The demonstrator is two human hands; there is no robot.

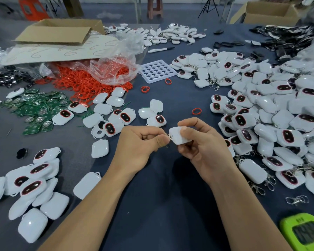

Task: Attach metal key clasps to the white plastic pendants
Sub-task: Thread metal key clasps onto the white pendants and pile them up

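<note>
At the lower left, a pile of white pendants [31, 180] lies on the table [161, 205] with bare loops, so these look still to be done. Behind them is a spread of green circuit boards [34, 109]. A flattened cardboard box [62, 31] sits further back, and what it holds cannot be seen. Beside it, a torn plastic bag [105, 69] spills red rings [83, 84] onto the cloth. In the middle, the left hand [140, 147] pinches a metal clasp [168, 136] between thumb and forefinger, right at the corner loop of a pendant [179, 135]. The right hand [203, 145] holds that pendant with its fingers curled round it, above the table. The clasp touches the loop, but whether it is threaded through is too small to tell, so this piece seems mid-attachment. Behind the hands, a white tray [157, 70] shows rows of round wells that look empty. To the right, a far bigger heap of pendants [270, 124] has clasps hanging from many of them, so much of the job appears finished. A few loose clasps [297, 200] lie near a green timer [304, 232]. Another open box [268, 11] stands at the far right, its inside hidden.
</note>
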